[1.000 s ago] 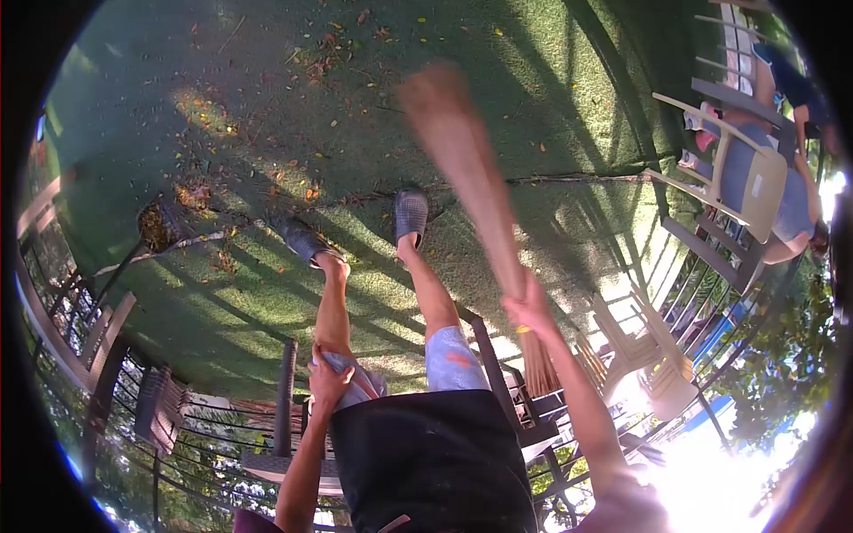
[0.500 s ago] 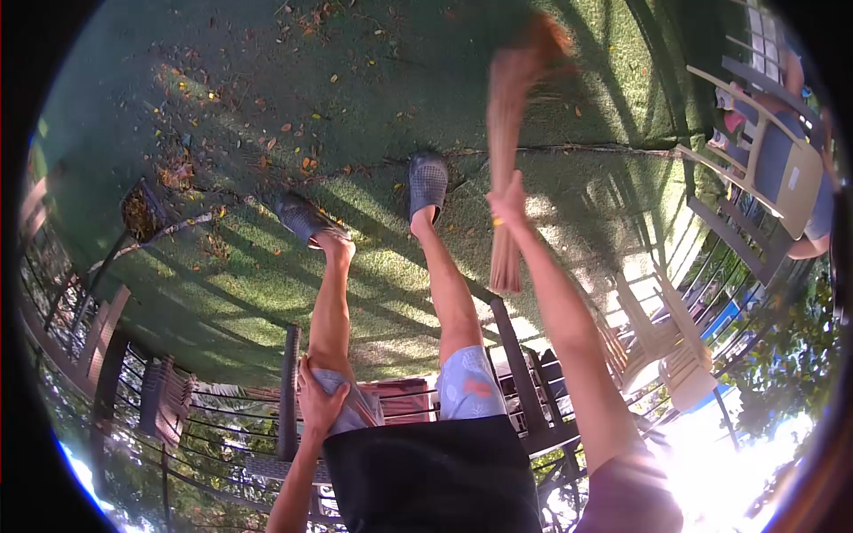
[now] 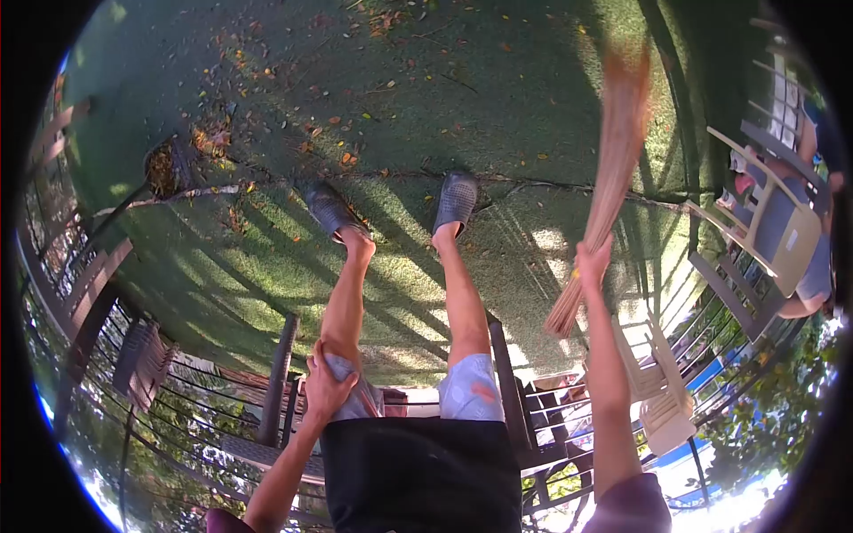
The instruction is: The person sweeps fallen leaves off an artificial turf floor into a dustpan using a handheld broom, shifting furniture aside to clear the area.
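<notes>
My right hand (image 3: 593, 262) is closed around the lower part of a stick broom (image 3: 615, 151). The broom's bundled sticks slant up and to the right over the green ground, and the far, reddish end is blurred. My left hand (image 3: 329, 386) holds nothing and lies with its fingers apart over my left knee. Dry leaves (image 3: 346, 158) are scattered on the ground beyond my dark clogs (image 3: 457, 201). To the left, a dark dustpan (image 3: 163, 171) has leaves in it, and a thin handle runs down from it.
A beige chair (image 3: 786, 235) stands at the right, with a person (image 3: 810, 266) beside it. More stacked beige chairs (image 3: 665, 391) are at lower right. A brown slatted chair (image 3: 142, 364) is at lower left. A ridge or seam (image 3: 551, 184) crosses the green ground.
My right hand has swung the broom to the right, and its far end now points further right. The view has shifted slightly. My left hand stays on the knee.
</notes>
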The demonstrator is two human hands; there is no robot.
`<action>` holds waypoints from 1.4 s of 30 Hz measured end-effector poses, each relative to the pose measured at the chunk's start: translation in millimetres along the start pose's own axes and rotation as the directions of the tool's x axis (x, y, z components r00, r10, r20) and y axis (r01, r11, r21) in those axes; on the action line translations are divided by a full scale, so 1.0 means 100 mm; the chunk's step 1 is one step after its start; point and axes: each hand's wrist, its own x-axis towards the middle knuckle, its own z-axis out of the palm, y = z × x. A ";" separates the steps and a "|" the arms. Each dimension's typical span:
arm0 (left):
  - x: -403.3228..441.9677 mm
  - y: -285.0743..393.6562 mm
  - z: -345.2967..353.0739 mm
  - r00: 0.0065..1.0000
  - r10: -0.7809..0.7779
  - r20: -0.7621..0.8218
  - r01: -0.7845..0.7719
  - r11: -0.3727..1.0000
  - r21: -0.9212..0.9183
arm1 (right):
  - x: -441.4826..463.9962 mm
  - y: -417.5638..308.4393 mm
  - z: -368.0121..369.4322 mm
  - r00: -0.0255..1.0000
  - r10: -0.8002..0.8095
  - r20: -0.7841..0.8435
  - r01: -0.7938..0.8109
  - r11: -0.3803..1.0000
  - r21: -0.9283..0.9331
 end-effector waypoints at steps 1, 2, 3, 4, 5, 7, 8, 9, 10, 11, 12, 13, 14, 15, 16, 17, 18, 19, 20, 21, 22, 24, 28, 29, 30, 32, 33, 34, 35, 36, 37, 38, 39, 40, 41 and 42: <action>0.01 -0.03 0.01 1.000 0.007 -0.007 -0.007 1.000 -0.013 | 0.31 -0.11 0.06 0.999 0.039 -0.005 -0.039 0.996 0.078; 0.01 -0.05 0.02 1.000 0.012 -0.013 -0.013 1.000 -0.022 | 0.62 -0.20 0.17 0.997 0.083 -0.004 -0.082 0.985 0.154; 0.00 -0.03 -0.03 1.000 -0.007 0.019 0.007 0.999 -0.041 | 0.92 -0.26 0.36 0.996 0.089 -0.030 -0.084 0.985 0.148; -0.01 -0.05 0.01 1.000 -0.014 0.013 0.014 0.999 -0.037 | 1.16 -0.33 0.58 0.994 0.096 -0.060 -0.087 0.986 0.142; -0.01 -0.08 0.06 1.000 -0.018 0.007 0.018 0.999 -0.030 | 1.29 -0.51 0.87 0.997 0.068 0.029 -0.070 0.991 0.110; 0.01 -0.17 0.17 0.998 0.027 -0.056 -0.028 0.999 -0.016 | 1.10 -0.98 1.46 0.974 -0.038 0.222 0.031 0.999 0.036; -0.01 -0.14 0.15 0.999 0.003 -0.034 -0.004 1.000 -0.019 | 0.90 -1.15 1.78 0.950 -0.036 0.311 0.054 0.997 -0.047; -0.03 -0.09 0.14 1.000 -0.016 -0.009 0.016 1.000 -0.019 | 0.62 -1.30 2.08 0.944 -0.056 0.326 0.109 0.983 -0.148; -0.03 -0.04 0.12 0.999 -0.031 0.012 0.032 0.999 -0.018 | 0.39 -1.36 2.41 0.920 -0.082 0.384 0.188 0.951 -0.247; -0.02 -0.03 0.12 1.000 -0.029 0.007 0.029 0.999 -0.027 | 0.04 -1.50 2.56 0.880 -0.118 0.460 0.255 0.935 -0.246; -0.03 -0.04 0.14 1.000 -0.027 0.005 0.028 0.999 -0.035 | -0.29 -1.57 2.67 0.849 -0.163 0.503 0.325 0.911 -0.253; -0.03 -0.03 0.15 1.000 -0.026 0.005 0.026 0.999 -0.045 | -0.56 -1.61 2.76 0.793 -0.159 0.589 0.333 0.922 -0.200; -0.02 -0.01 0.13 0.999 -0.035 0.017 0.036 0.998 -0.051 | -0.74 -1.63 2.79 0.727 -0.157 0.668 0.337 0.930 -0.148; -0.03 0.00 0.11 0.998 -0.045 0.035 0.047 0.997 -0.055 | -0.88 -1.68 2.71 0.669 -0.180 0.721 0.365 0.924 -0.109; -0.04 0.02 0.09 0.997 -0.054 0.053 0.057 0.997 -0.061 | -0.98 -1.72 2.61 0.608 -0.201 0.768 0.391 0.918 -0.069; -0.04 0.02 0.09 0.998 -0.049 0.045 0.052 0.997 -0.061 | -1.05 -1.77 2.45 0.607 -0.197 0.770 0.348 0.937 -0.035; -0.05 0.02 0.09 0.998 -0.045 0.038 0.047 0.997 -0.062 | -1.09 -1.82 2.26 0.606 -0.191 0.772 0.304 0.953 -0.003; -0.04 0.02 0.09 0.999 -0.039 0.033 0.042 0.997 -0.066 | -1.11 -1.85 2.05 0.605 -0.185 0.774 0.261 0.965 0.027; -0.03 0.02 0.09 0.998 -0.042 0.035 0.045 0.996 -0.080 | -1.09 -1.82 1.82 0.657 -0.285 0.698 0.407 0.913 -0.010; -0.03 0.02 0.08 0.998 -0.046 0.040 0.050 0.994 -0.096 | -0.95 -1.62 1.66 0.689 -0.367 0.625 0.492 0.870 -0.031; -0.04 0.00 0.08 0.997 -0.054 0.049 0.059 0.992 -0.112 | -0.84 -1.66 1.37 0.733 -0.310 0.605 0.420 0.907 -0.045; -0.04 0.00 0.09 0.999 -0.037 0.032 0.041 0.987 -0.154 | -0.53 -1.63 0.88 0.840 -0.319 0.439 0.393 0.915 -0.089; -0.02 0.04 0.00 0.995 -0.079 0.066 0.090 0.980 -0.180 | 0.38 -1.36 0.45 0.982 -0.089 0.167 0.099 0.994 -0.055; -0.02 0.04 -0.02 0.992 -0.096 0.078 0.109 0.979 -0.175 | 0.61 -1.27 0.51 0.984 -0.061 0.165 0.066 0.997 -0.028; -0.02 0.05 -0.02 0.990 -0.111 0.091 0.125 0.978 -0.167 | 0.85 -1.17 0.61 0.987 -0.030 0.160 0.031 1.000 -0.001; -0.03 0.07 -0.02 0.992 -0.098 0.077 0.110 0.977 -0.181 | 0.97 -1.26 0.94 0.979 0.017 0.205 -0.010 0.999 -0.032; -0.02 0.07 -0.04 0.994 -0.091 0.067 0.102 0.978 -0.184 | 0.87 -1.32 1.22 0.957 -0.038 0.286 0.065 0.994 -0.083; -0.02 0.08 -0.05 0.993 -0.094 0.070 0.105 0.978 -0.178 | 0.61 -1.47 1.50 0.915 -0.067 0.398 0.089 0.995 -0.037; -0.01 0.09 -0.07 0.993 -0.096 0.074 0.108 0.979 -0.173 | 0.36 -1.54 1.81 0.889 -0.073 0.452 0.143 0.982 -0.122; -0.02 0.11 -0.08 0.992 -0.096 0.077 0.108 0.980 -0.168 | 0.07 -1.62 2.05 0.840 -0.160 0.518 0.282 0.945 -0.165; -0.03 0.13 -0.09 0.991 -0.097 0.087 0.111 0.978 -0.175 | -0.10 -1.50 2.31 0.771 -0.259 0.582 0.445 0.873 -0.200; -0.02 0.14 -0.12 0.991 -0.098 0.092 0.113 0.977 -0.180 | -0.41 -1.64 2.41 0.700 -0.235 0.675 0.457 0.873 -0.170; 0.00 0.14 -0.15 0.991 -0.099 0.093 0.115 0.976 -0.186 | -0.68 -1.81 2.44 0.633 -0.238 0.737 0.462 0.880 -0.113; 0.01 0.13 -0.16 0.991 -0.100 0.093 0.115 0.977 -0.179 | -0.91 -1.98 2.41 0.559 -0.244 0.793 0.463 0.885 -0.054; 0.01 0.12 -0.15 0.991 -0.100 0.094 0.115 0.978 -0.173 | -1.10 -2.23 2.28 0.518 -0.170 0.838 0.392 0.918 -0.056; 0.02 0.12 -0.16 0.990 -0.100 0.095 0.115 0.979 -0.169 | -1.24 -2.42 2.13 0.468 -0.099 0.878 0.321 0.945 -0.065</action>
